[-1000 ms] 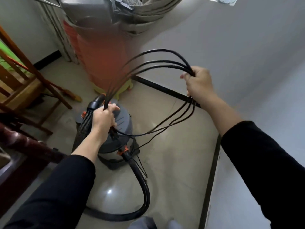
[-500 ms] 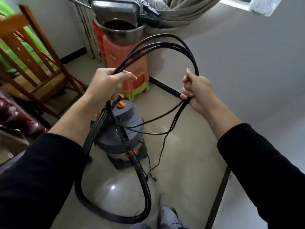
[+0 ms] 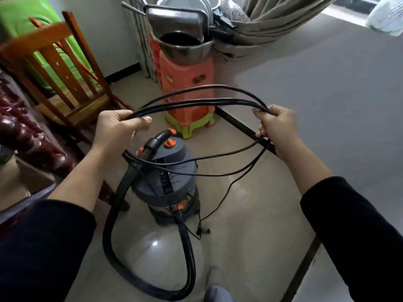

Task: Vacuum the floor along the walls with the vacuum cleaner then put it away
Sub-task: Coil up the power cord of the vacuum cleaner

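The vacuum (image 3: 165, 171) stands on the floor (image 3: 250, 247) near the corner, its cord (image 3: 196, 102) gathered in loops above it. The left hand (image 3: 115, 125) curls round one end of the loops and the right hand (image 3: 277, 123) grips the other.

The lower strands sag across the vacuum's top and the hose (image 3: 106, 236), so they could snag there when lifted. A slack grip would spill the coil into a tangle. The hose curves by the feet, a likely trip. The plug (image 3: 198, 232) trails on the floor and may drag.

Counted: one vacuum, one hose, one cord in about four loops, one plug, two hands.
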Demonstrator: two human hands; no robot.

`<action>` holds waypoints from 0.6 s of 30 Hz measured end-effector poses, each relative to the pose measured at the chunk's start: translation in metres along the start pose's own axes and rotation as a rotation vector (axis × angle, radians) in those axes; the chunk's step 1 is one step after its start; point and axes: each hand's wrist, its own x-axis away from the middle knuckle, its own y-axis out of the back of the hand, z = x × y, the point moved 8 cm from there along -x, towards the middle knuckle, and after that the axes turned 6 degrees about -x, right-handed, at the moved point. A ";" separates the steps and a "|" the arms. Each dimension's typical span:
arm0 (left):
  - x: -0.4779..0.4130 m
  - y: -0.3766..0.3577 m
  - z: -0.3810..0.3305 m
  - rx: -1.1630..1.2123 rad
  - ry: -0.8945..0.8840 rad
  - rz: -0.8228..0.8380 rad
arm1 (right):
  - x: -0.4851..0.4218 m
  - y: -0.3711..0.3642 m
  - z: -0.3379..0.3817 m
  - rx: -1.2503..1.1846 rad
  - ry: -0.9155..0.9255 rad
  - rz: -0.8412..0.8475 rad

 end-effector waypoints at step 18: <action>0.000 0.060 -0.035 0.657 0.044 -0.371 | 0.054 -0.017 -0.167 0.847 -0.350 0.409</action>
